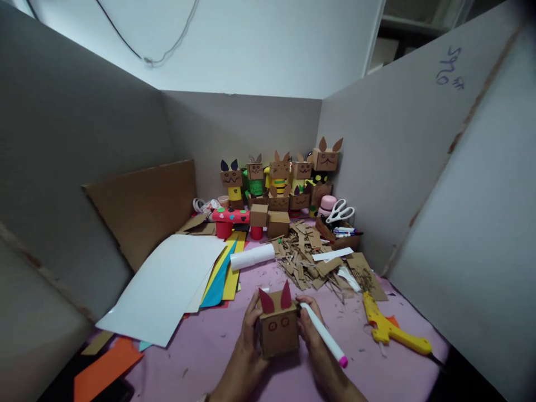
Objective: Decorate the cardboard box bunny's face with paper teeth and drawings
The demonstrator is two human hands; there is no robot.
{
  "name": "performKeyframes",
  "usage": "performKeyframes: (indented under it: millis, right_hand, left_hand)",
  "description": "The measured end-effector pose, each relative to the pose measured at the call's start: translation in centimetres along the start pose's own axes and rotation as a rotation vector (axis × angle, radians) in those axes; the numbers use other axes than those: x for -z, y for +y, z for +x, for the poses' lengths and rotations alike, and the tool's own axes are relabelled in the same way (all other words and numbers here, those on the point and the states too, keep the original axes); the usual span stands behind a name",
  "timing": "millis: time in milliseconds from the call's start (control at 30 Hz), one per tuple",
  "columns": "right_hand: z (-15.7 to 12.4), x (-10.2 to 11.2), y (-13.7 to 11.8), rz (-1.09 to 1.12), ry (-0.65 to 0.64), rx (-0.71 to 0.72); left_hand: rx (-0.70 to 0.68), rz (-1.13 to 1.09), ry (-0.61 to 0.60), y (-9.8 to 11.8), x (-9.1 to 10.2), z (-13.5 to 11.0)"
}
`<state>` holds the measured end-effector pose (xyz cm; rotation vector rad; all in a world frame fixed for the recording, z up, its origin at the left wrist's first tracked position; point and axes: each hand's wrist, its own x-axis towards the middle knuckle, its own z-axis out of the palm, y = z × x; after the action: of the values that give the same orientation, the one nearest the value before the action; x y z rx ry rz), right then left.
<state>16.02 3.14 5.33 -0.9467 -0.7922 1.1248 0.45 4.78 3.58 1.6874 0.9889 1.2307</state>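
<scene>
A small cardboard box (280, 338) with two red paper ears and two drawn round eyes is upright near the table's front. My left hand (250, 338) is wrapped around its left side. Something small and white shows behind the box by my left fingertips; I cannot make out what it is. Between the fingers of my right hand (313, 329) is a white marker (324, 335), its pink end pointing down to the right. That hand is against or very near the box's right side; its fingertips are partly hidden.
White sheets (163, 285) and coloured papers (218, 285) lie left; an orange sheet (106, 371) is nearer. Behind are a white roll (252, 257), cardboard scraps (301, 254) and several cardboard animal figures (279, 170). A yellow glue gun (391, 329) and white scissors (340, 212) are right. Grey panels enclose the table.
</scene>
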Motion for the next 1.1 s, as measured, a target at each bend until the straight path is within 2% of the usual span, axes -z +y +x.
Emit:
performKeyframes:
  millis: [100,233,333,433,633,833,1100]
  right_hand:
    - [-0.1,-0.3,-0.4,0.011,-0.020,0.043]
    - [0.0,-0.1,-0.6,-0.005,-0.037,0.081]
    - [-0.2,-0.3,-0.6,-0.023,-0.046,0.095]
    - [-0.4,-0.6,-0.2,-0.049,-0.038,0.117]
    - [0.0,-0.3,0.8,-0.129,-0.060,0.147]
    - [-0.1,0.3,0.3,-0.140,-0.107,0.129]
    - [0.1,0.9,0.7,-0.098,-0.012,0.055]
  left_hand:
    - [-0.061,0.029,-0.068,-0.5,0.1,0.2]
    - [0.129,-0.192,-0.230,0.0,0.1,-0.2]
    - [0.199,-0.256,-0.174,1.0,-0.1,-0.3]
    - [0.187,-0.238,-0.124,1.5,-0.3,-0.2]
    - [0.148,-0.225,-0.129,1.1,-0.4,-0.1]
    - [0.163,-0.297,-0.091,1.0,-0.3,0.2]
    - [0.217,-0.350,-0.052,1.0,-0.4,0.4]
